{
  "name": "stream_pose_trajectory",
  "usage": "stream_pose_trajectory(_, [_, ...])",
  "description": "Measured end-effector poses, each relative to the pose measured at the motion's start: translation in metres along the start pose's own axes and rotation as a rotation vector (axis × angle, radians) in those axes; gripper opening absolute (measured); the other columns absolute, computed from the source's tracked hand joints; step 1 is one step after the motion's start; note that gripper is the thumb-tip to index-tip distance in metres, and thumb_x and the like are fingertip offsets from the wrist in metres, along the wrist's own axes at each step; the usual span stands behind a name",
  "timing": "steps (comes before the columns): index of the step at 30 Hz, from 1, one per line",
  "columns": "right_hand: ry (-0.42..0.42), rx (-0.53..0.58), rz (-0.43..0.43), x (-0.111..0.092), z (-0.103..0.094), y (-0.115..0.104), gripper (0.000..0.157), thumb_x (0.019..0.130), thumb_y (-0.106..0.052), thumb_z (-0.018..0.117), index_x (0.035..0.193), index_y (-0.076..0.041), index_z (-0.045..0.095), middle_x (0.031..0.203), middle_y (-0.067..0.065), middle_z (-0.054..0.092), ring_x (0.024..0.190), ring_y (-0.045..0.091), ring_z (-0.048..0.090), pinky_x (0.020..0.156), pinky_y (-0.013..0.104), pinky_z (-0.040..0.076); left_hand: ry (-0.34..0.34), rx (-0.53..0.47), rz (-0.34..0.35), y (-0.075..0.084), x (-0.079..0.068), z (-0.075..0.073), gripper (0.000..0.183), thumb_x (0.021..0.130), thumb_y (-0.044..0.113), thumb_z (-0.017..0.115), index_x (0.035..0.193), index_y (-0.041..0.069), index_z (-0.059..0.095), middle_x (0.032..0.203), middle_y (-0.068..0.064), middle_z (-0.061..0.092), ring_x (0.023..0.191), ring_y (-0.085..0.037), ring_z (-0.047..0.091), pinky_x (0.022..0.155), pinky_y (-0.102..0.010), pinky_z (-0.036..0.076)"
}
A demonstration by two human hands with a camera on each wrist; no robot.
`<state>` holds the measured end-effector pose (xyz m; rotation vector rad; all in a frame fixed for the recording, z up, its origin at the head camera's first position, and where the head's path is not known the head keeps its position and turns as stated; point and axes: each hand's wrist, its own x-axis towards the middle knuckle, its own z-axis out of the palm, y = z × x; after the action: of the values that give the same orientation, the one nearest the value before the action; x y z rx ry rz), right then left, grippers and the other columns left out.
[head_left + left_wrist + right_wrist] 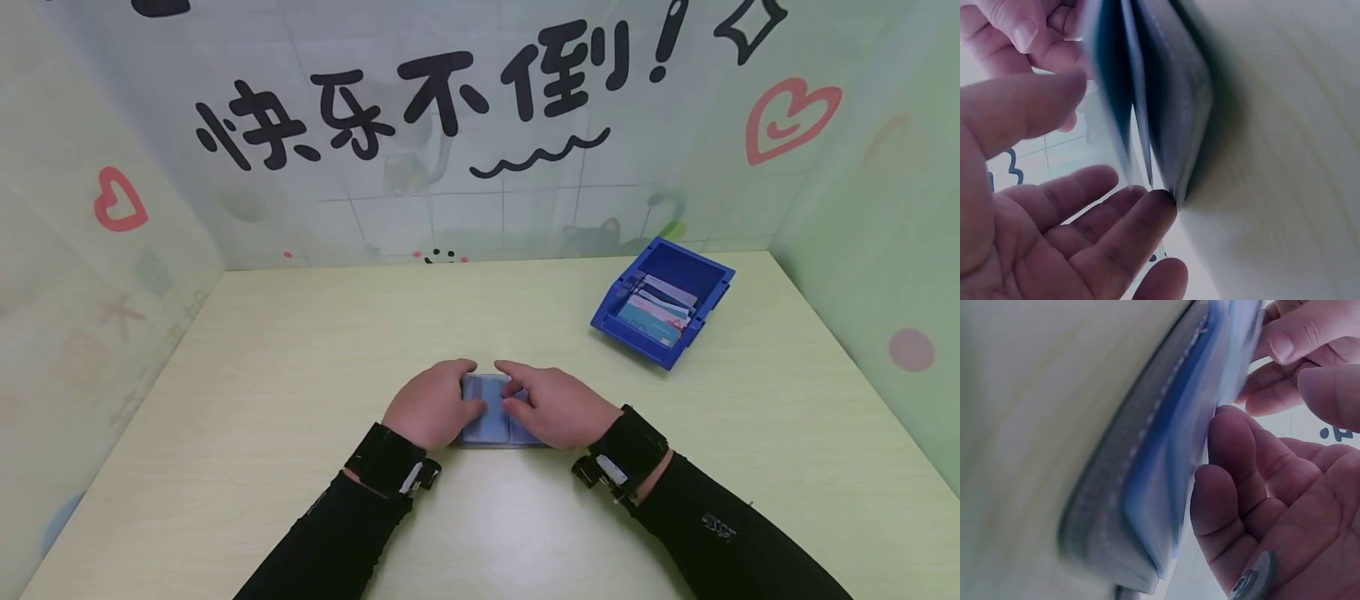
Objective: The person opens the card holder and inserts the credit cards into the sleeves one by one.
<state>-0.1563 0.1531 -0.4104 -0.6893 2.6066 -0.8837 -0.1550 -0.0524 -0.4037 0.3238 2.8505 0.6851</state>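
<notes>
An opened card holder [489, 417] with clear bluish sleeves lies flat on the table, between the hands. At its left side, my left hand [435, 406] holds the edge: the thumb reaches over a sleeve and fingertips touch the border. My right hand [562, 408] bends over the right half, with loosely curled fingers touching the sleeve edges and its thumb apart. Several leaves of the holder [1175, 81] stand fanned apart in the left wrist view. Stitching runs along the grey cover [1110, 506] in the right wrist view. My right hand covers part of the right half.
A blue plastic box [622, 318] stands tilted at the back right of the table, with several cards [654, 317] inside. The pale wooden table [300, 358] is bounded by printed panels at the back and both sides.
</notes>
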Motion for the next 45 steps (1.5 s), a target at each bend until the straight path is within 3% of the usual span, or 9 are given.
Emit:
stream_pose_trajectory(4, [-0.018,0.017,0.014,-0.001,-0.004,-0.001,0.055,0.108,-0.024,0.06,0.159,-0.009,0.044,0.132,0.004,0.071,0.112,0.015,0.066,0.099,0.04,0.053,-0.015,0.012,-0.015,-0.001,-0.001,0.001,0.05,0.095,0.029,0.078,0.138,0.006,0.067,0.137,-0.01,0.07,0.115,-0.026,0.068,0.099,-0.045,0.057])
stream_pose_trajectory(8, [0.016,-0.005,0.071,-0.002,-0.023,0.002,0.052,0.107,-0.029,0.062,0.155,-0.011,0.052,0.137,0.008,0.069,0.122,0.024,0.066,0.103,0.045,0.056,-0.017,0.045,-0.025,-0.003,-0.003,0.004,0.047,0.092,0.029,0.081,0.133,0.009,0.072,0.129,-0.008,0.074,0.105,-0.025,0.069,0.091,-0.044,0.059])
stream_pose_trajectory(16, [0.257,-0.122,0.234,-0.006,-0.077,0.049,0.049,0.106,-0.03,0.063,0.146,-0.002,0.058,0.142,0.021,0.065,0.131,0.039,0.062,0.107,0.057,0.051,0.001,0.054,-0.01,-0.002,-0.005,0.004,0.047,0.092,0.025,0.08,0.133,0.005,0.071,0.135,-0.011,0.071,0.112,-0.029,0.069,0.1,-0.045,0.057])
stream_pose_trajectory(21, [0.375,-0.316,0.292,-0.009,-0.099,0.08,0.04,0.105,-0.023,0.062,0.136,0.002,0.066,0.133,0.025,0.069,0.123,0.046,0.065,0.102,0.068,0.047,0.006,0.06,-0.004,0.0,-0.005,0.005,0.046,0.092,0.025,0.079,0.133,0.004,0.071,0.135,-0.012,0.07,0.108,-0.029,0.068,0.099,-0.046,0.057])
stream_pose_trajectory(24, [0.347,-0.413,0.338,-0.009,-0.111,0.09,0.04,0.105,-0.022,0.06,0.137,0.003,0.066,0.129,0.028,0.07,0.117,0.05,0.066,0.097,0.069,0.05,0.009,0.076,-0.003,0.0,-0.006,0.006,0.046,0.093,0.027,0.079,0.133,0.005,0.071,0.135,-0.012,0.07,0.107,-0.031,0.068,0.096,-0.046,0.058])
stream_pose_trajectory(28, [0.241,-0.482,0.392,-0.006,-0.121,0.098,0.039,0.104,-0.02,0.058,0.134,0.003,0.067,0.127,0.029,0.071,0.116,0.051,0.066,0.102,0.071,0.046,0.019,0.126,0.0,0.0,-0.006,0.008,0.047,0.092,0.031,0.079,0.132,0.008,0.072,0.136,-0.01,0.071,0.108,-0.034,0.068,0.092,-0.048,0.057])
stream_pose_trajectory(32, [0.175,-0.491,0.426,-0.004,-0.125,0.106,0.025,0.102,-0.016,0.056,0.105,0.002,0.073,0.102,0.022,0.076,0.098,0.043,0.068,0.098,0.066,0.044,0.022,0.151,0.006,0.001,-0.005,0.009,0.05,0.09,0.035,0.08,0.133,0.01,0.072,0.138,-0.011,0.069,0.111,-0.037,0.066,0.093,-0.052,0.056])
stream_pose_trajectory(36, [0.127,-0.515,0.452,-0.002,-0.128,0.112,0.026,0.101,-0.018,0.058,0.079,-0.006,0.066,0.077,0.01,0.067,0.08,0.032,0.062,0.091,0.059,0.042,0.016,0.163,0.008,0.001,-0.003,0.011,0.055,0.089,0.039,0.081,0.135,0.011,0.071,0.142,-0.013,0.066,0.114,-0.037,0.065,0.095,-0.054,0.055])
stream_pose_trajectory(45, [0.089,-0.535,0.489,0.001,-0.134,0.111,0.03,0.098,-0.02,0.063,0.07,-0.009,0.063,0.07,0.007,0.063,0.076,0.03,0.058,0.091,0.058,0.038,0.028,0.175,0.017,0.002,-0.002,0.01,0.056,0.089,0.041,0.081,0.135,0.011,0.071,0.144,-0.014,0.064,0.12,-0.037,0.065,0.1,-0.054,0.055])
